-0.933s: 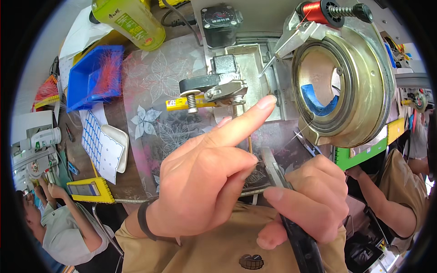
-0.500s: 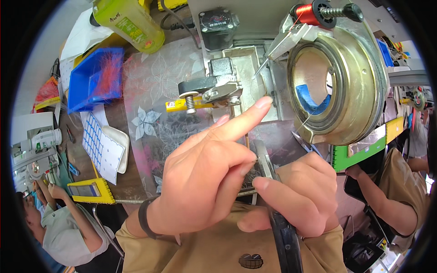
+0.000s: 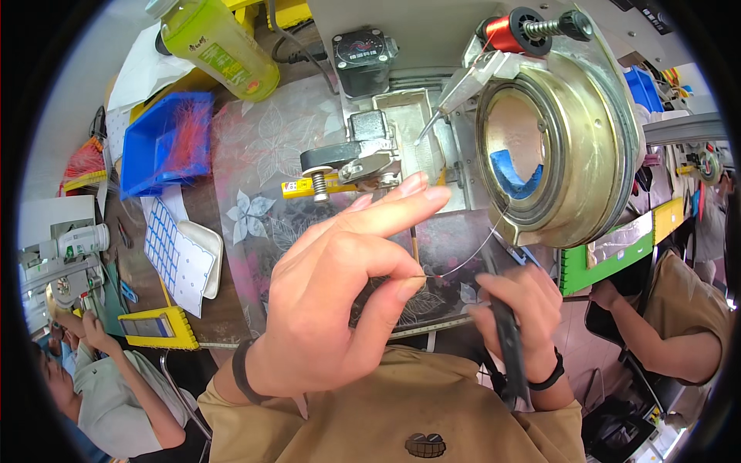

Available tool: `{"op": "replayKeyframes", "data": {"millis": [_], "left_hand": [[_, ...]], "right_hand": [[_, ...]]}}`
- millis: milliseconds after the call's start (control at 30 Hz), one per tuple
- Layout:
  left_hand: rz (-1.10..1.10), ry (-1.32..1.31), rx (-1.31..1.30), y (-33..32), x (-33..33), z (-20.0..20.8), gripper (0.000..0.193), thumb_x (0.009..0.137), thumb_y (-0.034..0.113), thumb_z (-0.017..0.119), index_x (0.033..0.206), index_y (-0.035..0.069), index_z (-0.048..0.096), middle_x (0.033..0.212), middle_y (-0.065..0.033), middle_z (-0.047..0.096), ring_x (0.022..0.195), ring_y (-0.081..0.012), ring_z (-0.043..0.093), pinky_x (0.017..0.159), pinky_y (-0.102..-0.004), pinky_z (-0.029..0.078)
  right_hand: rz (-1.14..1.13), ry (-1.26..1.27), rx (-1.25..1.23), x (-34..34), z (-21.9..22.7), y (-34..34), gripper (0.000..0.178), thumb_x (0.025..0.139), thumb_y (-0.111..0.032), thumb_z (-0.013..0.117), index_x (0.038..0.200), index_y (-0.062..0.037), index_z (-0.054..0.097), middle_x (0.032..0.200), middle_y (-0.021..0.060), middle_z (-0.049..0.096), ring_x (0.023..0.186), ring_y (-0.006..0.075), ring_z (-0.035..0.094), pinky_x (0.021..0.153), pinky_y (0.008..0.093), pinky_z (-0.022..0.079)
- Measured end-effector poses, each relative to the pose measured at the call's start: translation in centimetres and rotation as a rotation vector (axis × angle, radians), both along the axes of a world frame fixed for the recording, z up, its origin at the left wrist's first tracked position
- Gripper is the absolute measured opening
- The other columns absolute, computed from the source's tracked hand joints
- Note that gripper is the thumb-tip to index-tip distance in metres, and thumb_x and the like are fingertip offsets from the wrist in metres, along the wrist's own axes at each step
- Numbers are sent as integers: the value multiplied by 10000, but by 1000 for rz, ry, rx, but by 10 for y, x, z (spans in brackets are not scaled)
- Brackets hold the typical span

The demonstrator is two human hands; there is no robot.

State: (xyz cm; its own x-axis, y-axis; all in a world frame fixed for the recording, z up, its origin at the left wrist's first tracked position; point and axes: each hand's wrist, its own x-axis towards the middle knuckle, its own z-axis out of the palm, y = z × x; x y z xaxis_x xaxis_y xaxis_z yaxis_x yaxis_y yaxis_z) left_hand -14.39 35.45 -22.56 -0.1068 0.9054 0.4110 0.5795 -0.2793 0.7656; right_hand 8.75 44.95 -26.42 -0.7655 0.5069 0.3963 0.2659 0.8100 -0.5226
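My left hand (image 3: 332, 301) pinches the end of a fine wire (image 3: 475, 258) between thumb and forefinger, its other fingers stretched forward. From there the wire curves up to the right, toward the lower rim of a large brass-coloured metal ring (image 3: 583, 154) with a blue pad (image 3: 513, 176) inside its opening. In my right hand (image 3: 529, 305), slightly blurred, is a long black tool (image 3: 505, 332); its exact kind I cannot make out. A red wire spool (image 3: 515, 35) sits on a spindle above the ring.
At left stand a blue bin (image 3: 158, 158) with red wire pieces and a green bottle (image 3: 220, 50). A clamp with a black arm (image 3: 332, 157) is mid-table. A yellow-edged tray (image 3: 158, 328) lies near the front edge. Other people (image 3: 127, 386) sit at both sides.
My right hand, with the black tool, has moved right and away from my left hand. The curved wire between my left hand and the ring now shows plainly.
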Motion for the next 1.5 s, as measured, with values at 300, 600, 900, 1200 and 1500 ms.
{"op": "replayKeyframes", "data": {"millis": [300,600,900,1200,1500], "left_hand": [[59,53,-66,-3,8,14,120,909,51,644,962,25,540,812,-94,607,718,-175,549,681,-295,452],[35,11,-94,-1,9,17,121,901,50,648,961,27,546,823,-99,609,724,-170,545,675,-286,438],[172,183,-92,7,-8,35,55,903,27,605,906,21,551,811,-51,531,707,-145,472,689,-290,387],[328,311,-102,48,-27,59,61,839,-4,647,867,1,593,835,-102,575,746,-236,572,718,-335,452],[199,459,-9,92,16,32,261,729,-5,637,989,-8,633,1490,-264,400,1423,-493,290,1149,-566,250]], "right_hand": [[-68,-215,56,11,-29,8,406,717,0,663,1108,-102,695,987,52,618,876,238,600,730,370,430],[-75,-184,16,8,-27,6,381,719,-21,714,1089,-115,698,925,19,616,787,212,575,668,363,391],[-12,92,57,11,-3,21,327,702,7,770,997,-117,702,656,-20,531,576,176,509,562,323,317],[-199,362,98,18,27,64,261,752,83,732,967,-60,697,724,11,618,557,159,497,576,301,360],[109,290,-159,-23,38,123,147,808,-81,732,954,-76,720,736,81,688,634,234,664,589,324,471]]}}
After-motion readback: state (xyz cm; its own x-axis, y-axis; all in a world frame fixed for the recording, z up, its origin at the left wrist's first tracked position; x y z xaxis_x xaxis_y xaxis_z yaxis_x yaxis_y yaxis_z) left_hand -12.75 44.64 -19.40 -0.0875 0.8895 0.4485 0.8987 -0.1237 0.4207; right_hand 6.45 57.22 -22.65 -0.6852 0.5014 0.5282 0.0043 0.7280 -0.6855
